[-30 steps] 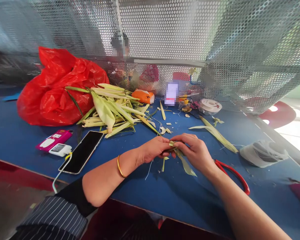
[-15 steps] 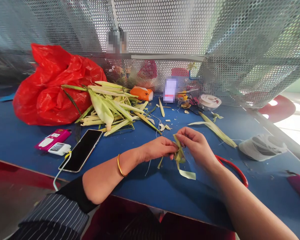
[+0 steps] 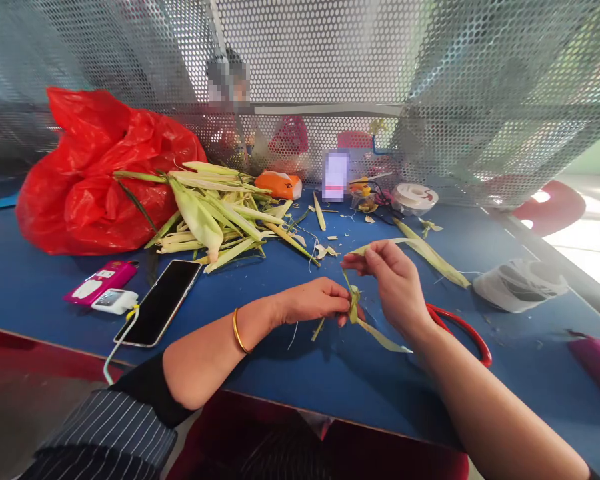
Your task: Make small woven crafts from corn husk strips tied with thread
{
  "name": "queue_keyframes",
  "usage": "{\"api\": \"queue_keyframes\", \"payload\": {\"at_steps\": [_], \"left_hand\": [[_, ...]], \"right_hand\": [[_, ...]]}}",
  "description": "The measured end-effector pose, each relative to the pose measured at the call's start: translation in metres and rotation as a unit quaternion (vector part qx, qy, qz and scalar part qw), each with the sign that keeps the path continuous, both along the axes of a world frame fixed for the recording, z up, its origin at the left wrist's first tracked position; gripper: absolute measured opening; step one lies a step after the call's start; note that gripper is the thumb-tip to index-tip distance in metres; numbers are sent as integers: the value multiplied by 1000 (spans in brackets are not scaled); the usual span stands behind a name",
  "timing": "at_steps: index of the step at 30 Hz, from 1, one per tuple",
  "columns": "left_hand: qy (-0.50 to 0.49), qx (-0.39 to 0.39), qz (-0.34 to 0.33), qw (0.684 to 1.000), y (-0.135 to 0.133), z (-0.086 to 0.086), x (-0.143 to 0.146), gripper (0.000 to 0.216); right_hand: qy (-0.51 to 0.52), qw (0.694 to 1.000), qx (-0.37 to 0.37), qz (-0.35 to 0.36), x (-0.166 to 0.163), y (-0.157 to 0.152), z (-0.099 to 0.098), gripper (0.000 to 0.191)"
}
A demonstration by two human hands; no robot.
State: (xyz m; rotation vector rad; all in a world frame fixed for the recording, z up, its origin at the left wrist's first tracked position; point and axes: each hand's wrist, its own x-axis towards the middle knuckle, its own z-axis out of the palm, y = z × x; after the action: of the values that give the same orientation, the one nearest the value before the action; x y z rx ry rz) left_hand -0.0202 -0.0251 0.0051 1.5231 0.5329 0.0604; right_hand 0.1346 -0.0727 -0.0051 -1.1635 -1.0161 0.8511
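Reaching in over the blue worktop (image 3: pixel 330 373), the right forearm (image 3: pixel 485 390) slants up and leftward from the lower right, while the left forearm (image 3: pixel 205 360) rises from the lower left, levelling toward the wrist. The right hand (image 3: pixel 397 283) is held higher, fingers pointing left; the left hand (image 3: pixel 325 298) sits below it and to its left, knuckles bent. Its grip is narrow, pinching a folded husk piece (image 3: pixel 354 308) between the two hands. The right grip is also narrow, holding the strip that rises from that piece.

A purple object (image 3: pixel 597 360) is cut off at the right edge, and the right forearm covers part of a red handle (image 3: pixel 480 341). Some left fingertips are hidden behind the husk; a pale edge by the right fingers is hard to tell from the leaf behind.

Half a second ago the right fingertips pinched the husk close by the left hand; now they are higher, and the trailing end reaches farther right.
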Motion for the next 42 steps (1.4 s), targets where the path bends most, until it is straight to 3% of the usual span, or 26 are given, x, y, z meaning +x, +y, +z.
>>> {"api": "queue_keyframes", "payload": {"at_steps": [4, 8, 12, 14, 16, 19, 22, 25, 31, 35, 38, 42], "left_hand": [[-38, -31, -1, 999, 6, -7, -1, 29], [-31, -102, 54, 993, 5, -15, 3, 42], [-8, -124, 81, 989, 1, -13, 6, 36], [-28, -140, 102, 985, 3, -11, 4, 34], [-57, -151, 150, 975, 8, -9, 1, 35], [-91, -140, 247, 954, 16, -7, -2, 34], [-106, -136, 289, 942, 20, -4, -4, 33], [-103, -148, 295, 938, 20, -3, -4, 32], [-113, -135, 294, 939, 19, -4, -4, 31], [-104, -85, 228, 964, 13, -7, -2, 35], [-87, -83, 176, 977, 7, -12, 1, 47], [-72, -73, 159, 982, 2, -12, 4, 59]], "right_hand": [[-55, 997, -19, 53, -4, -3, 2, 20], [-36, 993, -44, 105, -10, -7, 7, 24], [-39, 989, -26, 141, -14, -8, 6, 24], [-70, 991, 0, 111, -12, -7, 5, 20], [-124, 992, 31, 22, -7, -5, 5, 19], [-246, 968, 18, -46, 0, -4, 7, 23], [-364, 930, -47, 31, 3, -5, 7, 25], [-387, 915, -63, 92, 5, -4, 4, 28], [-311, 929, -117, 163, 16, 3, -3, 37], [-124, 974, -130, 138, 10, 5, -5, 46], [24, 974, -138, 179, 0, 2, -7, 44], [70, 979, -127, 145, -3, 0, -8, 37]]}}
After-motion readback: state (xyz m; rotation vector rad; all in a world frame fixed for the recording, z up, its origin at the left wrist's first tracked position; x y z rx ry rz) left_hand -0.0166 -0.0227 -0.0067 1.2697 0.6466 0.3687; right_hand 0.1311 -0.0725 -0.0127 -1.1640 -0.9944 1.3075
